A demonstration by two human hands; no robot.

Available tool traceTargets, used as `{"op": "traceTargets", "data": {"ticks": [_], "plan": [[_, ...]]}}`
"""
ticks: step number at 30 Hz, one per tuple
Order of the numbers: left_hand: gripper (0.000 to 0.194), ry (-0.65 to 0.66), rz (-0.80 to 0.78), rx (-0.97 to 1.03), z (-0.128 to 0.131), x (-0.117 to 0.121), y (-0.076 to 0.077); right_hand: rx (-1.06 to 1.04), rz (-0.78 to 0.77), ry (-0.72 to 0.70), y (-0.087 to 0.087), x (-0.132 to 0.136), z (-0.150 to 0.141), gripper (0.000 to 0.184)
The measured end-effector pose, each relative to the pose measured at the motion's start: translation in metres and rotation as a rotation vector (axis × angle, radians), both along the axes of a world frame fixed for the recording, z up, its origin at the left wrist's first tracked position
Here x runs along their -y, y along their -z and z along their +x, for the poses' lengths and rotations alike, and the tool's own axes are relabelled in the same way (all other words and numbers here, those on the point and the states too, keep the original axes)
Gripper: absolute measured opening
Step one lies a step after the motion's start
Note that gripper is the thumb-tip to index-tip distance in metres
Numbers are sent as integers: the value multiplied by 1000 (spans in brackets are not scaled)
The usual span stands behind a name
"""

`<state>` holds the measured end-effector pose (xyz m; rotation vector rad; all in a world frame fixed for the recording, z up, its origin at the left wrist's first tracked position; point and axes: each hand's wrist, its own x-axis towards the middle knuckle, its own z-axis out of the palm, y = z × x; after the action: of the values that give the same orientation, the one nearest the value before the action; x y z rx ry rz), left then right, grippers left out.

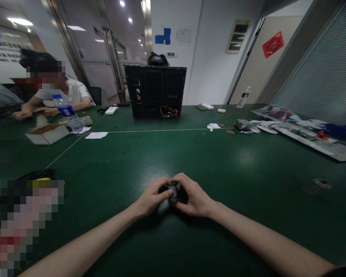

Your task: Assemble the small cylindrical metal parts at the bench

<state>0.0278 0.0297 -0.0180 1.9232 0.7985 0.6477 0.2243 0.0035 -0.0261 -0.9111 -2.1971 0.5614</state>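
Between my two hands is a small dark metallic cylinder [173,192], held close above the green table [118,161]. My left hand [153,196] grips it from the left, its thumb lying across the front and its fingers behind. From the right, my right hand [193,196] curls round the same piece, with the thumb low and the index finger at the top. The fingers cover much of the piece, so its exact kind cannot be made out.
A black monitor-like panel [157,92] stands at the far side. Left are an open box [48,134], a water bottle [67,111] and a seated person [75,90]. Boards and bags [308,132] lie right, beyond a round object [322,184].
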Motion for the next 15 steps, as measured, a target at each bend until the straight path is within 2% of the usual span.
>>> {"op": "traceTargets", "data": {"ticks": [6, 10, 15], "plan": [[23, 6, 22, 29, -1, -1, 3, 6, -9, 17, 3, 0, 0, 47], [24, 14, -3, 53, -1, -2, 2, -5, -10, 4, 1, -1, 1, 54], [26, 29, 0, 43, -1, -1, 0, -33, -15, 13, 0, -2, 0, 51]]}}
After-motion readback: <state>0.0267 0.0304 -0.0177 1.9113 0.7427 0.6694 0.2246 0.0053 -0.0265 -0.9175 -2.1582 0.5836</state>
